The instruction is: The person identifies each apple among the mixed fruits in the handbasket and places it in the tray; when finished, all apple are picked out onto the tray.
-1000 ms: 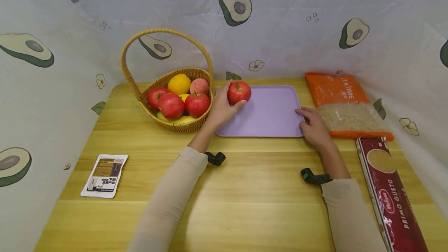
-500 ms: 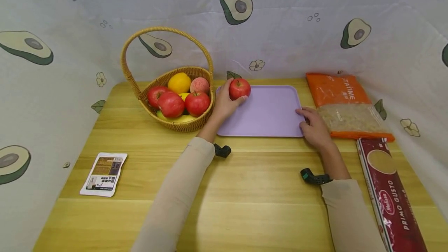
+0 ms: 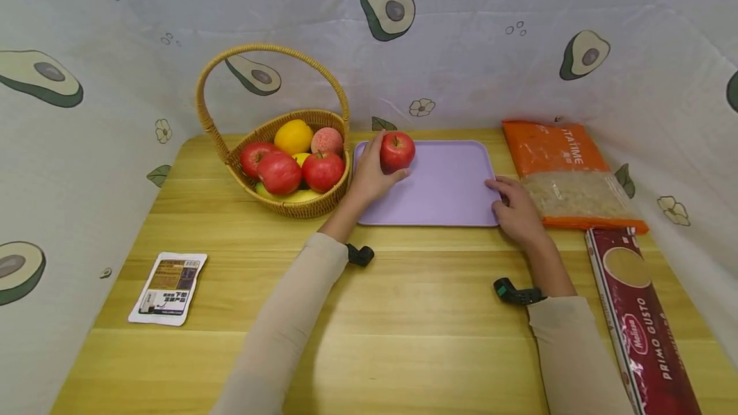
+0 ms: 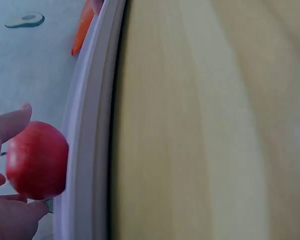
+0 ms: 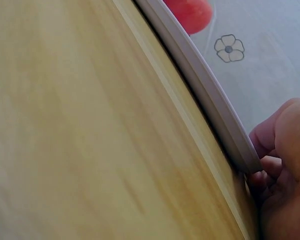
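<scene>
Hanging behind and at both sides, a white cloth (image 3: 461,50) printed with avocados and flowers is seen around the wooden worktop (image 3: 426,312). At the left rear, a wicker basket (image 3: 296,211) with a tall handle is filled with fruit, and just beside it a lilac tray (image 3: 446,187) is laid flat. At the tray's right, an orange bag (image 3: 567,178) with a clear lower part is placed, so on this side only a narrow space is left, and it is partly occupied by a hand. In front of the bag, a long dark red pack (image 3: 651,338) is stretched along the right, cut by the frame. A small white pouch (image 3: 169,289) is laid at the left front, well apart from the tray.

Of the two hands, the left hand (image 3: 371,173) is curled around a red apple (image 3: 399,151), and the tray's left end is partly covered by it. By the right hand (image 3: 517,213), half closed, the tray's right edge is pinched. The apple is held at the tray's left rear; whether its underside is touching cannot be told.
</scene>
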Tool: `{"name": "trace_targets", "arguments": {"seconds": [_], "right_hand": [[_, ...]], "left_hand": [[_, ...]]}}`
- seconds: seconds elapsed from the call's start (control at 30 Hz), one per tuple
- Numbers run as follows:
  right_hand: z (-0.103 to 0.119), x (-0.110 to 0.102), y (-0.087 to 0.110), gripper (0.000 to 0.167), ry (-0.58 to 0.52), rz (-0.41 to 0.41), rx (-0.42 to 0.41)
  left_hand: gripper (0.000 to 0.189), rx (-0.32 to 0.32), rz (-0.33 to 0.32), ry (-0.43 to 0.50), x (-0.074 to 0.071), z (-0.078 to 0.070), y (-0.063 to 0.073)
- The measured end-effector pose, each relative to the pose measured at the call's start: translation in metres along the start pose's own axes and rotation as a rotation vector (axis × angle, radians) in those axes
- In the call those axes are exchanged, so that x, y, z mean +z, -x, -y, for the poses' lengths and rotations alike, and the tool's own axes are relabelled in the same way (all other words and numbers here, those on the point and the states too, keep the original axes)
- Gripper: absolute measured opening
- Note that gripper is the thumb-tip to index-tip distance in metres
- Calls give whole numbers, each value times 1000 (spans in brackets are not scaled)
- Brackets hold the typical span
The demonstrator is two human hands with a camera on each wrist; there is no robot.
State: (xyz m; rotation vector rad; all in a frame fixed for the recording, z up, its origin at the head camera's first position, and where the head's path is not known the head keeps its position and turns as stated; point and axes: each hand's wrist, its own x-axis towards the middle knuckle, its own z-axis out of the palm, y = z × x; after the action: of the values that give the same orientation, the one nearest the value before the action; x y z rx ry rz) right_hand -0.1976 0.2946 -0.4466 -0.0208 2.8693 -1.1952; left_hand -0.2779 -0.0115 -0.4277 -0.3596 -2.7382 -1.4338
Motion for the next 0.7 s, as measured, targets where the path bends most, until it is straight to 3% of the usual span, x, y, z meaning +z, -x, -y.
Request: {"name": "trace_targets", "arguments": {"seconds": [0.3, 0.6, 0.7], "right_hand": [[-1, -6, 1, 51, -16, -8, 0], [1, -4, 2, 50, -30, -7, -10], [0, -3, 3, 50, -24, -6, -14]], "left_hand": [[103, 128, 42, -77, -18, -16, 36], [79, 212, 11, -1, -59, -20, 62], [71, 238, -26, -38, -74, -16, 69]]}}
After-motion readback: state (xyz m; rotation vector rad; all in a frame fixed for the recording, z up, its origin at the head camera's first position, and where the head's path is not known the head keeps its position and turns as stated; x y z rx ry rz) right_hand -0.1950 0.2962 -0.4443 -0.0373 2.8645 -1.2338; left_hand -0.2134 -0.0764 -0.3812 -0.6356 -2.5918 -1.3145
